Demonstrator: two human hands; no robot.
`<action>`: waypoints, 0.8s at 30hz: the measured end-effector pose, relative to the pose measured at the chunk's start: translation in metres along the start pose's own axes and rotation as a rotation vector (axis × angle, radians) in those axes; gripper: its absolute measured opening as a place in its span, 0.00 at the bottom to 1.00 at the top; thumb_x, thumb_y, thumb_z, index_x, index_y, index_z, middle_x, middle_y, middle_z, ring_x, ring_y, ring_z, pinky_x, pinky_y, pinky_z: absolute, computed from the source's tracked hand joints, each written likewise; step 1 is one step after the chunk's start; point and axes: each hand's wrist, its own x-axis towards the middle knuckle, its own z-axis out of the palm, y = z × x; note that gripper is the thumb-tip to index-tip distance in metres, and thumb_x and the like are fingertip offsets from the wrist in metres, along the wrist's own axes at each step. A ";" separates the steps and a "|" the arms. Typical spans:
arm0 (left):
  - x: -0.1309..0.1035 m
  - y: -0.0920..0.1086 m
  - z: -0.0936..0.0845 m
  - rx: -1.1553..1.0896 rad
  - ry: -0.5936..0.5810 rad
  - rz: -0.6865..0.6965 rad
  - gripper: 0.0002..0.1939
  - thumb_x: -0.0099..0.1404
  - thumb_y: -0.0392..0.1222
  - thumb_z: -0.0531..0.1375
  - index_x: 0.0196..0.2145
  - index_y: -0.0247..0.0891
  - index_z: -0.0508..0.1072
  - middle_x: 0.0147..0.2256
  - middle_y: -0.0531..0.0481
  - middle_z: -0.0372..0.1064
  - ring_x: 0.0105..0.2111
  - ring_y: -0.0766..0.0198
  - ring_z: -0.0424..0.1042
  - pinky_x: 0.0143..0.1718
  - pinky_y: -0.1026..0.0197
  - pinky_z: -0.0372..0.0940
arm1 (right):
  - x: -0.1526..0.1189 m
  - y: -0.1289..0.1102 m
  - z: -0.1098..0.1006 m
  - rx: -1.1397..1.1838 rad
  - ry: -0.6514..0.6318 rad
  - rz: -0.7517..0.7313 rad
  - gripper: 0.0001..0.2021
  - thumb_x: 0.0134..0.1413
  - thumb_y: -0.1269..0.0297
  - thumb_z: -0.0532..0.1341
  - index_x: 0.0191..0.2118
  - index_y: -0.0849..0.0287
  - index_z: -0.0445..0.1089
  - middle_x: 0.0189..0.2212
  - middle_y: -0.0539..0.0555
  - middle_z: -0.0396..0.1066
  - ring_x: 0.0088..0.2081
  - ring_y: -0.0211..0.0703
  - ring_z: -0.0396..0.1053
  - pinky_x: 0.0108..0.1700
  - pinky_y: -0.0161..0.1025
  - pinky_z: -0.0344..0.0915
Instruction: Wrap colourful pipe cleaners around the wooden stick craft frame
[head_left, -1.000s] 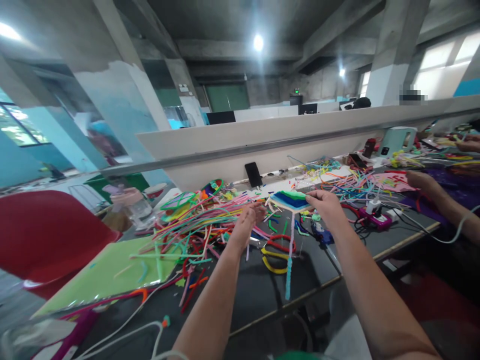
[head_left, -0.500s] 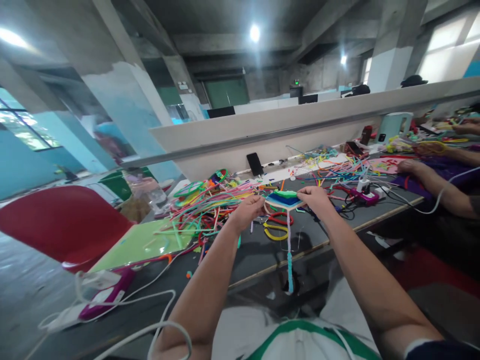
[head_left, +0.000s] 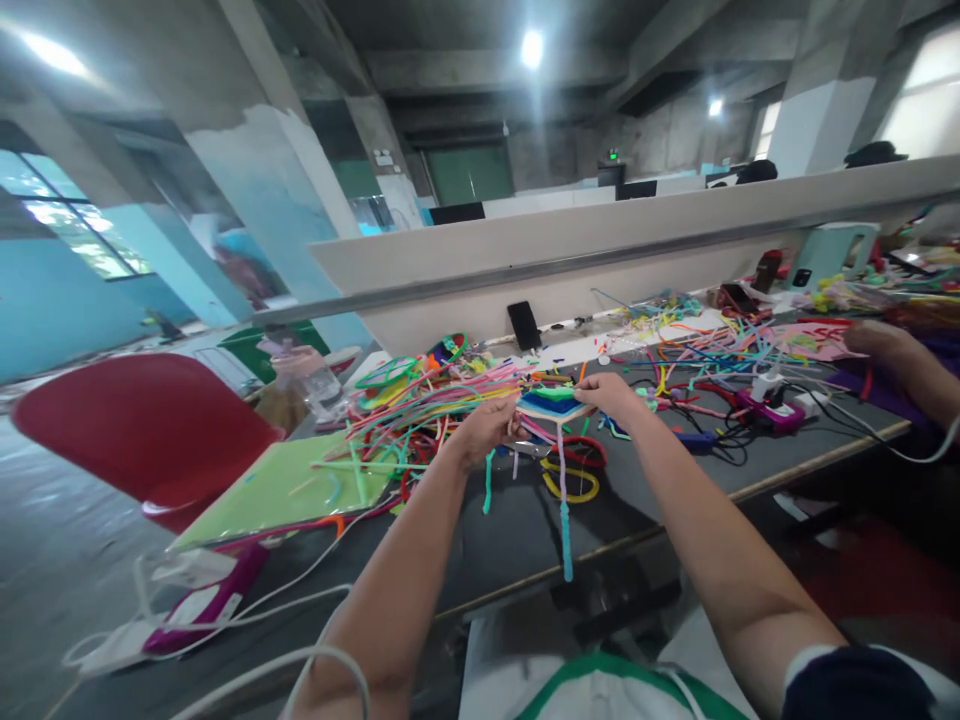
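Between my two hands is a kite-shaped pipe-cleaner piece [head_left: 553, 403] in blue, green and white. A pipe-cleaner tail [head_left: 565, 520], lilac above and teal below, hangs from it past the table's front edge. My left hand [head_left: 489, 430] is closed, pinching the piece's left corner. My right hand [head_left: 609, 393] pinches its right corner between thumb and fingers. Scissors with yellow handles [head_left: 571, 490] and red handles [head_left: 592, 447] lie on the table below the piece. A short teal pipe cleaner [head_left: 488, 485] shows under my left hand.
A heap of coloured pipe cleaners [head_left: 442, 395] covers the table left of centre. A green sheet [head_left: 277, 490] lies farther left by a red chair [head_left: 150, 420]. A phone [head_left: 523, 326] leans on the divider. A purple power strip [head_left: 769, 410] and another person's hand [head_left: 885, 345] are at right.
Both hands and the piece have shifted slightly left, with the piece still held at both corners. The camera view has turned a little left, and more of the scissors shows.
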 end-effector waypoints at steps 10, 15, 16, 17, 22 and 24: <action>0.014 -0.013 -0.022 -0.072 0.119 -0.027 0.15 0.55 0.50 0.65 0.29 0.36 0.67 0.21 0.53 0.67 0.23 0.66 0.71 0.30 0.61 0.69 | 0.034 0.024 0.018 0.024 -0.143 0.048 0.14 0.47 0.53 0.62 0.29 0.61 0.76 0.18 0.49 0.70 0.21 0.36 0.65 0.25 0.32 0.63; 0.012 -0.023 -0.032 -0.131 0.238 0.084 0.14 0.56 0.48 0.64 0.28 0.35 0.67 0.20 0.54 0.68 0.22 0.65 0.72 0.30 0.61 0.69 | 0.041 0.043 0.014 0.200 0.081 0.016 0.22 0.49 0.45 0.59 0.32 0.62 0.75 0.22 0.52 0.72 0.26 0.39 0.69 0.33 0.36 0.67; 0.011 -0.025 -0.034 -0.134 0.259 0.099 0.14 0.57 0.48 0.64 0.28 0.35 0.67 0.20 0.54 0.68 0.22 0.65 0.72 0.29 0.62 0.69 | 0.040 0.044 0.015 0.217 0.088 -0.005 0.22 0.50 0.44 0.58 0.33 0.62 0.75 0.22 0.52 0.72 0.27 0.39 0.69 0.34 0.37 0.67; 0.010 -0.026 -0.036 -0.135 0.277 0.110 0.14 0.57 0.48 0.64 0.28 0.35 0.67 0.19 0.54 0.67 0.22 0.65 0.72 0.28 0.62 0.69 | 0.039 0.044 0.017 0.224 0.088 -0.027 0.23 0.51 0.44 0.57 0.33 0.62 0.75 0.23 0.52 0.72 0.27 0.40 0.69 0.34 0.37 0.67; 0.007 -0.030 -0.038 -0.106 0.322 0.125 0.14 0.56 0.48 0.64 0.27 0.34 0.67 0.19 0.53 0.68 0.21 0.66 0.72 0.27 0.64 0.68 | 0.030 0.040 0.029 -0.061 -0.075 -0.109 0.17 0.49 0.49 0.61 0.26 0.60 0.74 0.20 0.50 0.69 0.25 0.38 0.66 0.30 0.35 0.62; 0.008 -0.031 -0.037 -0.092 0.326 0.138 0.14 0.56 0.48 0.64 0.27 0.34 0.67 0.19 0.53 0.68 0.22 0.66 0.72 0.26 0.65 0.67 | 0.028 0.041 0.030 -0.093 -0.122 -0.105 0.15 0.49 0.52 0.60 0.26 0.60 0.73 0.18 0.49 0.67 0.23 0.37 0.64 0.28 0.35 0.60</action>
